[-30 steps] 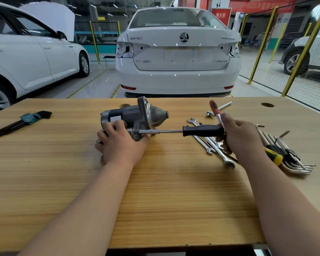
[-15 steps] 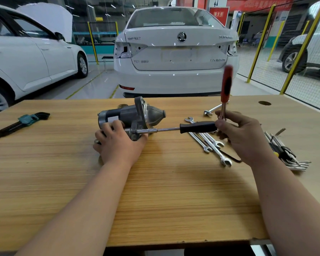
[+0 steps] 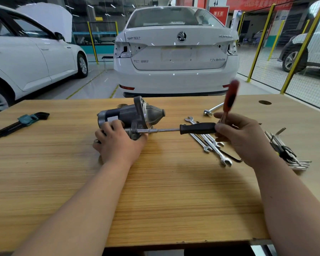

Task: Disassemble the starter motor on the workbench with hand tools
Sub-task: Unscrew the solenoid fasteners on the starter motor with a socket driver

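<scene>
The starter motor (image 3: 135, 113) lies on its side on the wooden workbench (image 3: 155, 191), grey body to the left, silver nose cone to the right. My left hand (image 3: 116, 143) grips its near side and holds it down. A black-handled socket driver (image 3: 175, 129) runs level from the motor's near flange to my right hand (image 3: 242, 137), which holds the rear end of its handle. A ratchet with a red handle (image 3: 229, 97) stands tilted up from the same hand, blurred by motion.
Several combination wrenches (image 3: 209, 143) lie under the driver handle. A socket extension (image 3: 211, 109) lies behind them. Hex key sets lie at the far left (image 3: 20, 122) and far right (image 3: 286, 152). White cars stand beyond the bench; a yellow mesh fence is at right.
The red ratchet handle swung up from lying low over my right hand to standing nearly upright. The driver and my left hand on the motor stayed in place.
</scene>
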A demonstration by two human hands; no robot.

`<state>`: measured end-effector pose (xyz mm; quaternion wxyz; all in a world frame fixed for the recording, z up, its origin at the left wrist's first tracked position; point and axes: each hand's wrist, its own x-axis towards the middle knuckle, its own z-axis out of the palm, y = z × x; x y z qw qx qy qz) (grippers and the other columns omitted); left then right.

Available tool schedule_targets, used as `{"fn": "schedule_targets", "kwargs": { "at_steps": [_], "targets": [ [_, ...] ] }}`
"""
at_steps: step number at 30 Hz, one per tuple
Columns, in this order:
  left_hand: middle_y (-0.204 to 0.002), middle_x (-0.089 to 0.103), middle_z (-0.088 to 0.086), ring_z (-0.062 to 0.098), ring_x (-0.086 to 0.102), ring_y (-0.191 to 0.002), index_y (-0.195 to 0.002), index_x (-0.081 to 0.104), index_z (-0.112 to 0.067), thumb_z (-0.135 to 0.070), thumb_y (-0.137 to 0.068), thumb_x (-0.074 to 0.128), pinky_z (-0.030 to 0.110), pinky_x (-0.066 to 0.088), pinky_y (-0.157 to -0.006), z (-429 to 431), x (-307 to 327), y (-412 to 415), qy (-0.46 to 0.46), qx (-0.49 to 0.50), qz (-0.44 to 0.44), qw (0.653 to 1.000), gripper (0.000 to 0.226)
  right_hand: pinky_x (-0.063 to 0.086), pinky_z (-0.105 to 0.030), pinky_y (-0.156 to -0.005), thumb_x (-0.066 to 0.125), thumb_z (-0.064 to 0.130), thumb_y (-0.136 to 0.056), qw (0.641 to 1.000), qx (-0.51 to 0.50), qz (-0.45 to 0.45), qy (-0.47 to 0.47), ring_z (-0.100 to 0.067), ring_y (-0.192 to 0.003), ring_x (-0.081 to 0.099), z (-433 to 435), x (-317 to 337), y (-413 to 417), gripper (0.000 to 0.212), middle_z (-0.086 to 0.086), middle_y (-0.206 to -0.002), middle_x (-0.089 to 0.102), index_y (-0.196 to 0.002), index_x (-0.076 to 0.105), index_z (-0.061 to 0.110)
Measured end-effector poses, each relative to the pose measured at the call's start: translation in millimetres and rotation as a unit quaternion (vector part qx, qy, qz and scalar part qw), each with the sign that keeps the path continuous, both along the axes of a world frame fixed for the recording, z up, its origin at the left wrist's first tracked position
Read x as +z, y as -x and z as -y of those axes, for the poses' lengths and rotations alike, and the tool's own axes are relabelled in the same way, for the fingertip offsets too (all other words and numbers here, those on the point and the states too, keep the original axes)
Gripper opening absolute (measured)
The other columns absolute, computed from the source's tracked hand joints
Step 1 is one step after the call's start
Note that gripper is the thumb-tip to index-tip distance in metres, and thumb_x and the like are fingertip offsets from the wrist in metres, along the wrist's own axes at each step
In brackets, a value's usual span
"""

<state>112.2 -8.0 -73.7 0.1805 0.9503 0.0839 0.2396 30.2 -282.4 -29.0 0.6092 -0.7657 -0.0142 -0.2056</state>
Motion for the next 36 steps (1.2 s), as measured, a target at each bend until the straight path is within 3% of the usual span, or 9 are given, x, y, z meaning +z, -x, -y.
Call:
{"fn": "schedule_targets", "kwargs": {
  "at_steps": [2, 6, 13, 19, 24, 27, 29, 33, 36],
  "targets": [
    [-0.123, 0.035, 0.008, 0.031, 0.033, -0.109, -0.110, 0.034, -0.023, -0.082, -0.063, 0.047, 0.047, 0.036, -0.088, -1, 1, 0, 0.009, -0.001, 0.002, 1.000, 0.077, 0.053, -0.021, -0.059, 0.063, 0.024, -0.096, 0.999, -0.025, -0.009, 0.018, -0.010, -0.060, 0.064, -2, 0, 1, 0.010, 0.006, -0.067, 0.067, -0.097, 0.071, 0.029],
    [-0.120, 0.037, 0.005, 0.030, 0.033, -0.107, -0.102, 0.031, -0.028, -0.080, -0.059, 0.049, 0.044, 0.032, -0.084, -1, 3, 3, 0.055, -0.013, 0.024, 0.998, 0.071, 0.044, -0.024, -0.042, 0.049, 0.049, -0.099, 0.993, -0.099, -0.066, 0.006, -0.010, -0.039, 0.048, -13, -2, -7, 0.041, 0.002, -0.047, 0.052, -0.084, 0.070, 0.017],
    [-0.119, 0.034, 0.006, 0.031, 0.036, -0.109, -0.104, 0.033, -0.028, -0.076, -0.051, 0.054, 0.042, 0.029, -0.083, -6, 7, 6, 0.087, -0.024, 0.057, 0.994, 0.075, 0.040, -0.023, -0.040, 0.052, 0.039, -0.101, 0.996, -0.053, -0.051, -0.044, -0.011, -0.039, 0.044, -15, -4, -9, 0.026, 0.002, -0.046, 0.050, -0.096, 0.070, 0.020],
    [-0.112, 0.030, 0.000, 0.027, 0.034, -0.108, -0.100, 0.038, -0.031, -0.070, -0.047, 0.062, 0.041, 0.029, -0.084, -14, 11, 8, 0.137, 0.001, 0.105, 0.985, 0.071, 0.051, -0.031, -0.061, 0.056, 0.022, -0.100, 0.997, -0.012, 0.023, -0.071, -0.012, -0.058, 0.054, -25, 11, -18, 0.015, 0.005, -0.070, 0.060, -0.103, 0.071, 0.024],
    [-0.108, 0.024, -0.006, 0.026, 0.032, -0.110, -0.099, 0.044, -0.033, -0.065, -0.057, 0.066, 0.039, 0.027, -0.086, -9, 11, 3, 0.143, -0.017, 0.063, 0.988, 0.057, 0.056, -0.031, -0.082, 0.063, 0.026, -0.087, 0.996, 0.036, 0.059, -0.060, -0.016, -0.086, 0.064, -21, 29, -26, 0.023, 0.003, -0.095, 0.068, -0.102, 0.075, 0.036],
    [-0.109, 0.028, -0.006, 0.027, 0.033, -0.110, -0.101, 0.047, -0.034, -0.071, -0.056, 0.061, 0.041, 0.030, -0.086, -10, 9, 0, 0.139, -0.025, 0.051, 0.989, 0.060, 0.054, -0.040, -0.093, 0.065, 0.010, -0.088, 0.998, 0.025, 0.054, -0.034, -0.023, -0.099, 0.067, -16, 18, -24, 0.032, 0.007, -0.093, 0.072, -0.096, 0.076, 0.038],
    [-0.111, 0.030, -0.005, 0.027, 0.032, -0.110, -0.101, 0.046, -0.034, -0.076, -0.050, 0.056, 0.040, 0.028, -0.083, -12, 8, -1, 0.137, -0.031, 0.048, 0.989, 0.066, 0.057, -0.038, -0.088, 0.062, -0.002, -0.091, 0.999, 0.004, 0.043, -0.019, -0.021, -0.089, 0.066, -16, 6, -23, 0.037, 0.006, -0.086, 0.071, -0.093, 0.075, 0.033],
    [-0.117, 0.023, -0.004, 0.022, 0.026, -0.112, -0.106, 0.041, -0.032, -0.083, -0.046, 0.057, 0.040, 0.028, -0.086, -19, 8, 1, 0.136, -0.058, 0.023, 0.989, 0.080, 0.047, -0.024, -0.051, 0.059, 0.016, -0.096, 0.998, -0.053, 0.023, 0.030, -0.011, -0.055, 0.054, -19, 0, -21, 0.015, 0.010, -0.058, 0.059, -0.089, 0.068, 0.026],
    [-0.113, 0.015, -0.010, 0.018, 0.020, -0.112, -0.113, 0.032, -0.036, -0.078, -0.047, 0.064, 0.045, 0.033, -0.096, -35, 10, 4, 0.075, -0.114, -0.030, 0.990, 0.084, 0.040, -0.033, -0.056, 0.053, 0.030, -0.100, 0.990, -0.133, 0.006, 0.045, -0.020, -0.059, 0.047, -17, 1, -22, 0.023, 0.003, -0.061, 0.052, -0.081, 0.064, 0.023]
  ]
}}
